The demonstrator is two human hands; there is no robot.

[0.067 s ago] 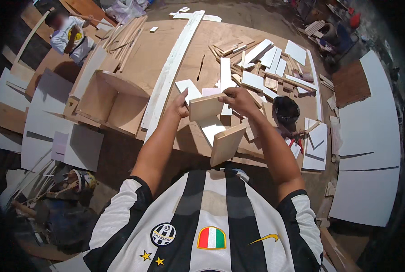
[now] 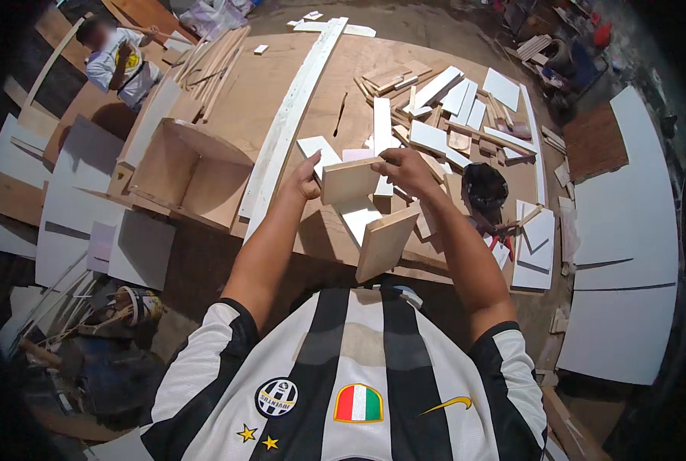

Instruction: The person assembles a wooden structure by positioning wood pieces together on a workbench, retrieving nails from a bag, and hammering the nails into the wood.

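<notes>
A white board (image 2: 356, 217) runs slantwise in front of me, with two pale wooden panels standing out from it. My right hand (image 2: 408, 170) pinches the upper right corner of the farther wooden panel (image 2: 349, 182). At that panel's left end is my left hand (image 2: 304, 180), thumb up and fingers curled at the white board's left side; its fingertips are partly hidden. Closer to my body, the nearer wooden panel (image 2: 387, 244) reaches past the table's front edge with neither hand on it. Where the panels join the board is partly covered.
The wooden worktable (image 2: 281, 65) carries a long white plank (image 2: 300, 100), an open wooden box (image 2: 193, 173) and thin strips (image 2: 220, 73) at left. White and bare offcuts (image 2: 427, 137) pile up at right, near a black bag (image 2: 484, 188). Another person (image 2: 124, 65) works at far left.
</notes>
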